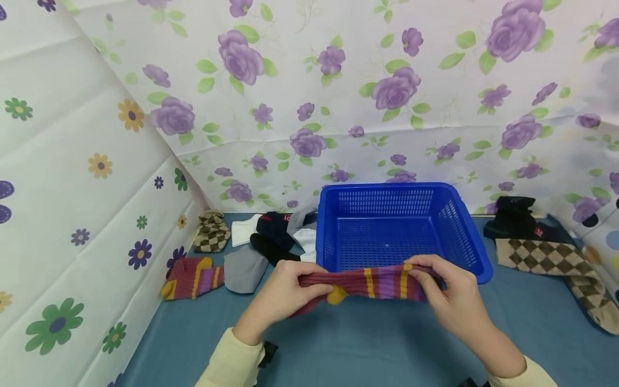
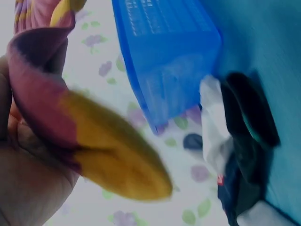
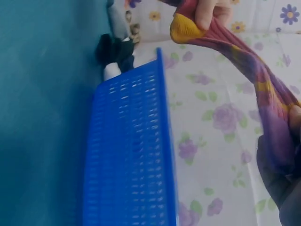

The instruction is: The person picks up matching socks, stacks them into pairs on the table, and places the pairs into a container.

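A maroon sock with yellow and purple stripes (image 1: 384,283) is stretched sideways between both hands, in front of the blue basket (image 1: 387,213). The left hand (image 1: 290,290) pinches its left part near the yellow heel, and the right hand (image 1: 452,295) pinches the striped end. In the left wrist view the sock's yellow toe (image 2: 122,155) hangs beyond the left hand (image 2: 33,174). From the right wrist view, the sock (image 3: 256,70) slopes down to the right hand (image 3: 287,183), with its yellow heel (image 3: 186,29) beside the left hand's fingers.
A similar maroon sock (image 1: 193,278) lies at the left, beside a grey sock (image 1: 245,269), a checkered sock (image 1: 211,232) and several black and white ones. Right of the basket lie black socks (image 1: 515,220) and a long checkered sock (image 1: 551,258). Floral cloth (image 1: 290,107) hangs behind.
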`<state>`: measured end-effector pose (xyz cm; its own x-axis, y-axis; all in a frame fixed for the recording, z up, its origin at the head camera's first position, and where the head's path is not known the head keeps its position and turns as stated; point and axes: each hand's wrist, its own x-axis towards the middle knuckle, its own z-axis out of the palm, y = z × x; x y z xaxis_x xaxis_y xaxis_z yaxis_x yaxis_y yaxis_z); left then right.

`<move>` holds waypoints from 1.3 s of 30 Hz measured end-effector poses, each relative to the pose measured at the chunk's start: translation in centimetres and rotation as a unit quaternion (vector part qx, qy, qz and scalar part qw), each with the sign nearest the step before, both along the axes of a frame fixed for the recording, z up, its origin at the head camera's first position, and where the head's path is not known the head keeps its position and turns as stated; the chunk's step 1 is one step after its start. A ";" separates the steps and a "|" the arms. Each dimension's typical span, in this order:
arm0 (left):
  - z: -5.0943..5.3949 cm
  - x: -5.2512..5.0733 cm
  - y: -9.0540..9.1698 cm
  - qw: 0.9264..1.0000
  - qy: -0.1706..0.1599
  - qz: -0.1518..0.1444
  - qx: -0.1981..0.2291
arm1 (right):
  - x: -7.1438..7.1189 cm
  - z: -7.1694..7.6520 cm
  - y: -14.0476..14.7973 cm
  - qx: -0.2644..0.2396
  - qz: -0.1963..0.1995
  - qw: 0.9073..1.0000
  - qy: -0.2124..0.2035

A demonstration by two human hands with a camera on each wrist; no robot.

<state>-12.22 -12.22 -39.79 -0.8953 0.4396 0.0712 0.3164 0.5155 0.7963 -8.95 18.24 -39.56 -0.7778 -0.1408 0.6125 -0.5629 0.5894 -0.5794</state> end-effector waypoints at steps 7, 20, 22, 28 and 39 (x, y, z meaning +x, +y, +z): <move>-0.5 0.0 -2.2 0.999 -0.029 0.019 -0.040 | 1.0 -1.8 1.5 0.033 -0.028 0.999 -0.027; -3.8 0.1 -4.5 0.991 -0.117 0.026 -0.057 | 1.7 -5.0 5.0 0.098 -0.026 0.944 -0.313; -4.6 0.0 -4.6 0.988 -0.135 0.045 -0.055 | 1.2 -5.6 5.3 0.109 -0.018 0.922 -0.372; -7.4 -0.2 -4.0 0.979 -0.163 0.090 -0.081 | -0.3 -7.8 5.6 0.123 -0.033 0.896 -0.426; -9.0 0.1 -2.5 0.975 -0.158 0.130 -0.086 | -0.6 -8.8 6.5 0.146 -0.078 0.886 -0.433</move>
<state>-12.15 -14.75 -48.83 -0.9433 0.1766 -0.2809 -0.0891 0.6807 0.7271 -9.54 24.72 -48.38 -0.9624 -0.0440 -0.2680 0.1198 0.8170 -0.5641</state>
